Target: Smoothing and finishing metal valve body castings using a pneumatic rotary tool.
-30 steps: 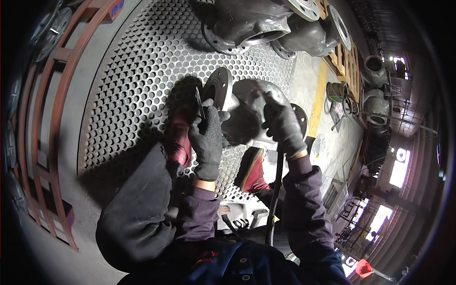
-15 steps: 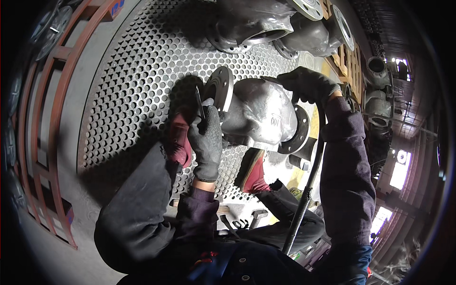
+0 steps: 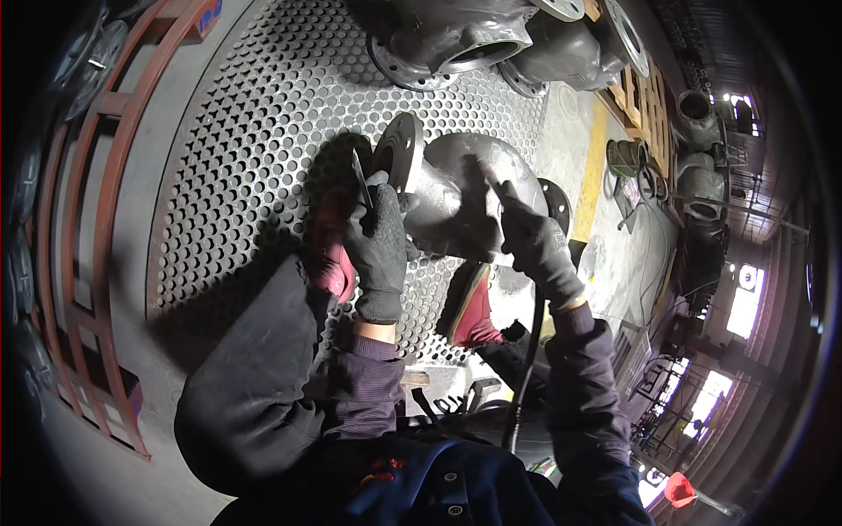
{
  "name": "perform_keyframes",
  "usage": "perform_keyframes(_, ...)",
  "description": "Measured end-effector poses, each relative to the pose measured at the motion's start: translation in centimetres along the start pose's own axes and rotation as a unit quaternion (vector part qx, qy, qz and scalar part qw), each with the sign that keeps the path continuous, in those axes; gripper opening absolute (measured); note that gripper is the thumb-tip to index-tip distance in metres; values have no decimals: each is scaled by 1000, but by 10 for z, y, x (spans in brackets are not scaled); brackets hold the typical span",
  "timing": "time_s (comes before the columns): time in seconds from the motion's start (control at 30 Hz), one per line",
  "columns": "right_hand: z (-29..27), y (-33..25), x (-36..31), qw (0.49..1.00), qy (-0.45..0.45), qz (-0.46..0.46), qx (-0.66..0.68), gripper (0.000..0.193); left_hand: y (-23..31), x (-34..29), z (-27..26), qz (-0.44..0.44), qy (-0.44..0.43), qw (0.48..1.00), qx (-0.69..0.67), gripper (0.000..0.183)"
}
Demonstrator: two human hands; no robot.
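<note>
A grey cast-metal valve body (image 3: pixel 452 197) lies on its side in front of me, a round flange (image 3: pixel 401 158) at its left end and a darker one (image 3: pixel 554 207) at its right. My left hand (image 3: pixel 379 250), in a dark knit glove, is closed on a thin pointed metal tool (image 3: pixel 360 178) beside the left flange. Over the body's right part is my gloved right hand (image 3: pixel 537 241), its fingers wrapped round a tool mostly hidden by the glove. A black hose (image 3: pixel 529 368) runs up from my lap into that hand.
Under the work lies a perforated plate (image 3: pixel 263 167). More flanged castings (image 3: pixel 447 39) stand at the far side. A red-brown metal rack (image 3: pixel 105 202) is on the left, a wooden pallet (image 3: pixel 647 105) at the far right. My red shoes (image 3: pixel 474 316) flank the work.
My right hand has come left and nearer, from the far right of the valve body onto its front right, bringing the hose along. My left hand stays almost in place with the pointed tool.
</note>
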State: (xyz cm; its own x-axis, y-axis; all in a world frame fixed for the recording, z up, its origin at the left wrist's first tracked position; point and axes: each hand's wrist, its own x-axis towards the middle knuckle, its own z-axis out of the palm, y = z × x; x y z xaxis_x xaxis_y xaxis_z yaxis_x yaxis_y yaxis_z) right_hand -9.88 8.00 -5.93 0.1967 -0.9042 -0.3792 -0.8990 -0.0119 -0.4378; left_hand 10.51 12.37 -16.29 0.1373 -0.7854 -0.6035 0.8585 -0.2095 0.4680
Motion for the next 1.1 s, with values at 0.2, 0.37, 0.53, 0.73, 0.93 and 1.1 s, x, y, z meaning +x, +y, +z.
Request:
perform_keyframes(0.2,1,-24,5,997,-8,-43,-69,31,3,-4,3,65,0,997,46,41)
perform_keyframes(0.37,-13,-24,7,998,-58,-19,-21,40,5,-3,-4,30,-55,997,-34,38)
perform_keyframes(0.53,-25,-39,-13,990,-118,72,-9,27,12,-11,6,21,4,1000,13,34)
perform_keyframes(0.73,-40,-48,-16,991,-128,41,-29,32,14,-10,7,38,44,996,72,32)
perform_keyframes(0.93,-36,-52,62,962,-261,79,28,32,11,-6,-5,15,-51,998,-18,41)
perform_keyframes(1.1,-41,-6,24,960,-239,43,142,41,15,-11,0,7,-43,999,18,42)
